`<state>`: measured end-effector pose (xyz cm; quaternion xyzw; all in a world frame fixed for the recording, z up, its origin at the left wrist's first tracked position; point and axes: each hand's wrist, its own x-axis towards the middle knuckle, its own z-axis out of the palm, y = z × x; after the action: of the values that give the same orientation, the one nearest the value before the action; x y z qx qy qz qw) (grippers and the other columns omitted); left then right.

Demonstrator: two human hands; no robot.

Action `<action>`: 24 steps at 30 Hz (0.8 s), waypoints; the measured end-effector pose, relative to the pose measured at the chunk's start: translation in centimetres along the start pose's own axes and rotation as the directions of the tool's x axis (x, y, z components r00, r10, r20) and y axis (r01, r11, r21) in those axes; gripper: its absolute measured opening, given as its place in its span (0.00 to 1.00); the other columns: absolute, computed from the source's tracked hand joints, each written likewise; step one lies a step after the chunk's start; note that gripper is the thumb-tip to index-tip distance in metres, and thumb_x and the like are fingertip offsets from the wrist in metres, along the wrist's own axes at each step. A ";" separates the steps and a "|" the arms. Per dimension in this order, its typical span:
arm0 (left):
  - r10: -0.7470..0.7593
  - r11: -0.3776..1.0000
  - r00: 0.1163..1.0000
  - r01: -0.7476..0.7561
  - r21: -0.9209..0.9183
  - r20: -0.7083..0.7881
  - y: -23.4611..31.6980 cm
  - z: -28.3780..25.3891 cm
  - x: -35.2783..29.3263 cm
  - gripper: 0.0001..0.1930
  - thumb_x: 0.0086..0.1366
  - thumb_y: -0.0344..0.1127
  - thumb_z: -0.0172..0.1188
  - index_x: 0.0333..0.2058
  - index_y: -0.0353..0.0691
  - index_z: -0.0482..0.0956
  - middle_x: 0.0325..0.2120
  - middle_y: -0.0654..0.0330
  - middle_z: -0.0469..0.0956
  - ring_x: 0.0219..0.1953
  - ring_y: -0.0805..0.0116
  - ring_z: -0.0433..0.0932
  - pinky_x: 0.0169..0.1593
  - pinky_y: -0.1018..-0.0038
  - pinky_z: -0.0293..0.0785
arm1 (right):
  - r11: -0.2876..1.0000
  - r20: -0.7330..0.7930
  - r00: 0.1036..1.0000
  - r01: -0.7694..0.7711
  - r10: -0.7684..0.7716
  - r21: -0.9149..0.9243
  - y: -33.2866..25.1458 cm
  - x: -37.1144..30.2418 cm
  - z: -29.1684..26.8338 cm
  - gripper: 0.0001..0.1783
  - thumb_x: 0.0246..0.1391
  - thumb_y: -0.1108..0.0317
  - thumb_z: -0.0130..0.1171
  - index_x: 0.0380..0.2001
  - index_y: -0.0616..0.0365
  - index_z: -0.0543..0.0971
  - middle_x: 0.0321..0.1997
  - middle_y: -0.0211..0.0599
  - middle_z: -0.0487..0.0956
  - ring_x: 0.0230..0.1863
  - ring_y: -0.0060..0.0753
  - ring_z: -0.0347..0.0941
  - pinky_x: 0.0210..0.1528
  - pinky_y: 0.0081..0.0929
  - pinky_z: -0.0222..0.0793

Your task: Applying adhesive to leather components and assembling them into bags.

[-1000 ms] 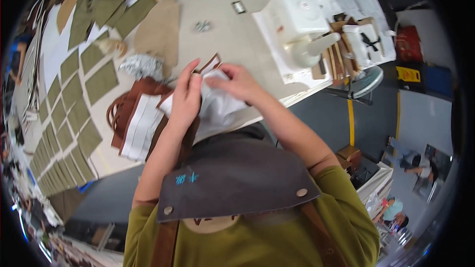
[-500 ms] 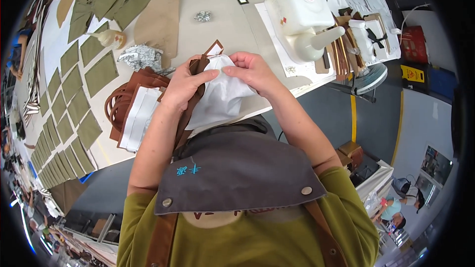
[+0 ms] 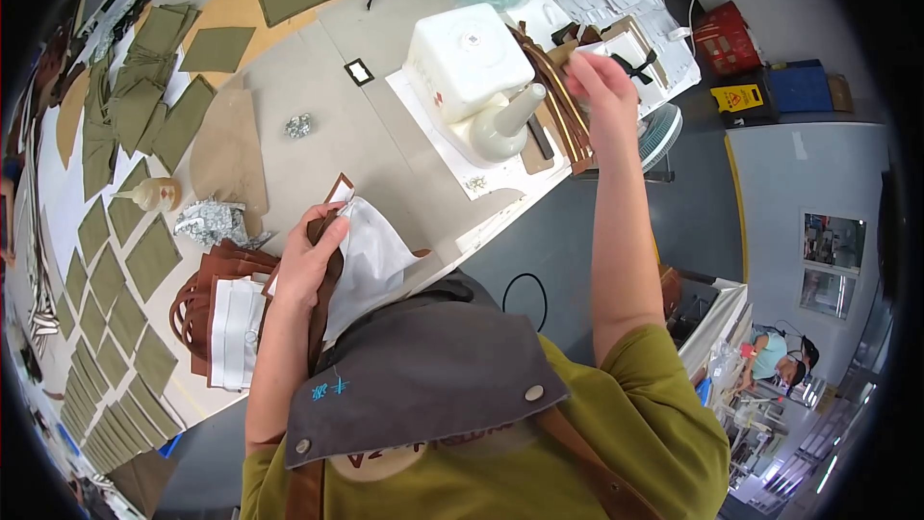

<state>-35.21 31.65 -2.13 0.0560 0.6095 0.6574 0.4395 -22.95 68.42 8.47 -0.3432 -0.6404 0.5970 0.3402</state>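
White cloth edged in brown [image 3: 371, 255] is gripped along its brown edge in my left hand [image 3: 310, 258], which is closed with the thumb on top. It hangs at the near edge of the table [image 3: 318, 154], left of the square white plastic jug [image 3: 469, 58] and closer to me. My right hand [image 3: 608, 96] is raised to the jug's right, over or near brown strips [image 3: 573, 130], fingers curled in; I cannot tell whether they hold anything. Just on my side of the jug is a pale bottle with a tapering spout [image 3: 502, 140]. Well left of the jug, brown handled pieces with white panels [image 3: 236, 332] lie stacked nearest me, then crumpled silvery wrapping [image 3: 212, 221] and a small amber squeeze bottle [image 3: 159, 195]. Olive fabric pieces [image 3: 152, 258] lie in rows farther left of the jug.
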 end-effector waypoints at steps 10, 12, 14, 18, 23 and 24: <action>-0.038 0.993 0.999 0.038 -0.114 0.003 0.4 1.3 -0.6 0.17 0.64 0.30 0.58 0.51 0.36 0.73 0.41 0.64 0.75 0.43 0.76 0.70 0.49 0.80 0.65 | 0.740 0.509 0.860 0.328 0.023 -0.588 2.7 9.1 6.8 0.24 0.48 0.67 0.68 0.51 0.60 0.78 0.46 0.37 0.79 0.47 0.28 0.75 0.50 0.21 0.69; -0.015 0.995 1.000 0.016 -0.102 0.006 -0.1 1.3 -0.6 0.17 0.63 0.28 0.58 0.51 0.36 0.73 0.40 0.64 0.74 0.42 0.76 0.70 0.49 0.81 0.65 | 0.708 0.532 0.847 0.371 0.007 -0.600 2.3 9.1 6.9 0.24 0.49 0.69 0.67 0.51 0.59 0.78 0.48 0.37 0.79 0.49 0.29 0.74 0.52 0.23 0.68; 0.005 0.996 1.000 -0.004 -0.093 0.010 -0.2 1.4 -0.7 0.18 0.62 0.27 0.58 0.52 0.36 0.73 0.39 0.65 0.74 0.42 0.77 0.70 0.48 0.81 0.65 | 0.674 0.557 0.831 0.414 -0.005 -0.612 2.1 8.7 6.3 0.23 0.50 0.71 0.65 0.51 0.59 0.77 0.50 0.37 0.78 0.50 0.30 0.73 0.54 0.24 0.68; -0.008 0.989 1.000 0.006 -0.149 -0.014 -0.2 1.7 -1.1 0.20 0.60 0.26 0.62 0.52 0.37 0.74 0.38 0.67 0.73 0.40 0.79 0.70 0.46 0.82 0.65 | 0.987 0.590 0.806 0.060 0.041 -0.152 2.3 5.9 0.4 0.25 0.50 0.78 0.60 0.54 0.59 0.74 0.52 0.36 0.77 0.54 0.30 0.72 0.59 0.28 0.66; -0.014 0.990 0.998 0.005 -0.144 -0.060 0.1 2.0 -1.0 0.22 0.58 0.23 0.64 0.52 0.38 0.74 0.38 0.68 0.74 0.40 0.80 0.71 0.47 0.83 0.66 | 0.908 0.539 0.805 -0.001 0.250 -0.420 6.6 -1.2 -0.1 0.28 0.46 0.78 0.64 0.54 0.58 0.73 0.51 0.36 0.77 0.52 0.31 0.73 0.57 0.27 0.68; -0.024 0.987 0.998 0.016 -0.160 -0.051 -0.1 1.9 -0.8 0.22 0.58 0.23 0.64 0.52 0.38 0.73 0.39 0.68 0.74 0.40 0.80 0.71 0.47 0.82 0.66 | 0.834 0.451 0.873 0.100 0.188 -0.542 7.8 -1.9 0.4 0.29 0.45 0.78 0.66 0.53 0.58 0.74 0.51 0.36 0.77 0.53 0.32 0.73 0.57 0.28 0.68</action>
<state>-33.50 32.54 -1.31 -0.0029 0.5670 0.7008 0.4329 -22.07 67.01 0.58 -0.2801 -0.8404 0.4622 0.0407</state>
